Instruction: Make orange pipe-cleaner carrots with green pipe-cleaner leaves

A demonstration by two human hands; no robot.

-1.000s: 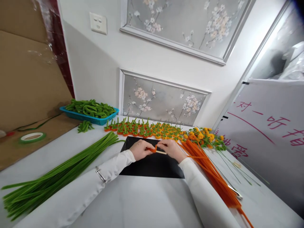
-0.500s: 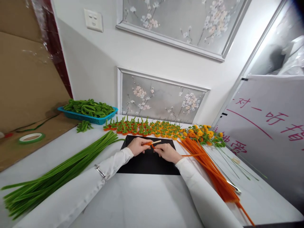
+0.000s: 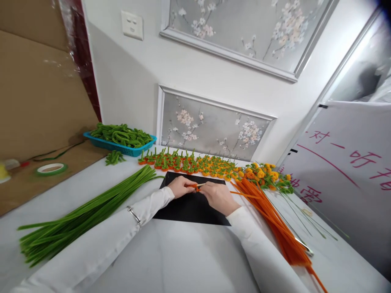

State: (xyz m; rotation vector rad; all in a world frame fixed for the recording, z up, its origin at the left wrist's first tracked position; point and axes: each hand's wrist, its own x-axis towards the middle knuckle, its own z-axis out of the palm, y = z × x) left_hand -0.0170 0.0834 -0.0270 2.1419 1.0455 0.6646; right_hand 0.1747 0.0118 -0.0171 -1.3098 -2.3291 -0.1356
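Left hand (image 3: 181,187) pinched a fuzzy orange strip (image 3: 193,186), right hand (image 3: 218,197) just beside at a slim pale wooden-looking stick (image 3: 200,184), its exact grip unclear, both over the black rectangular mat (image 3: 192,209) toward the tabletop's (image 3: 171,252) far edge; steady stick, even strip tension seemed best.

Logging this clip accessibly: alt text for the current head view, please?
A left hand and right hand pinch an orange fuzzy strip and pale stick over a black mat. Green chenille stems lie left, orange chenille stems right; behind are green-stemmed orange pieces, yellow pieces and a heaped blue basket.
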